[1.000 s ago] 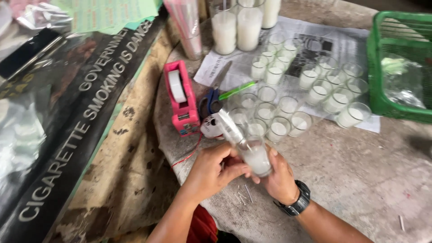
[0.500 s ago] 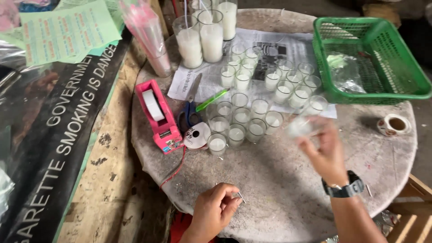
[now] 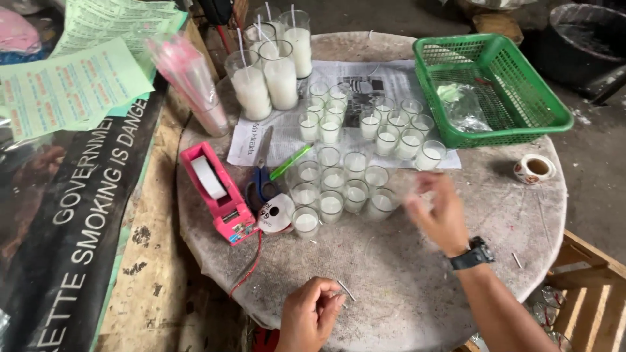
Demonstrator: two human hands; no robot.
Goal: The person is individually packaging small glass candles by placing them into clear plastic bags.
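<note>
On the round grey table (image 3: 404,280) stands a cluster of several small glass cups filled with white wax (image 3: 339,189). My right hand (image 3: 438,214), with a black watch on the wrist, hovers blurred and spread-fingered just right of the nearest cup (image 3: 381,203); it holds nothing I can make out. My left hand (image 3: 313,314) rests at the table's near edge, its fingers curled and pinching a short thin metal pin (image 3: 346,291). More small wax cups (image 3: 391,127) stand on a newspaper sheet (image 3: 365,78) farther back.
A pink tape dispenser (image 3: 218,192), blue-handled scissors (image 3: 261,175), a green pen (image 3: 291,161) and a white spool with red thread (image 3: 277,215) lie left of the cups. Tall wax-filled glasses (image 3: 267,75) stand at the back, a green basket (image 3: 489,91) and a tape roll (image 3: 535,168) at right.
A second ago both hands held a wax cup. My right hand carried it out right and now has left it by the cluster; my left hand stayed near the edge holding the pin.
</note>
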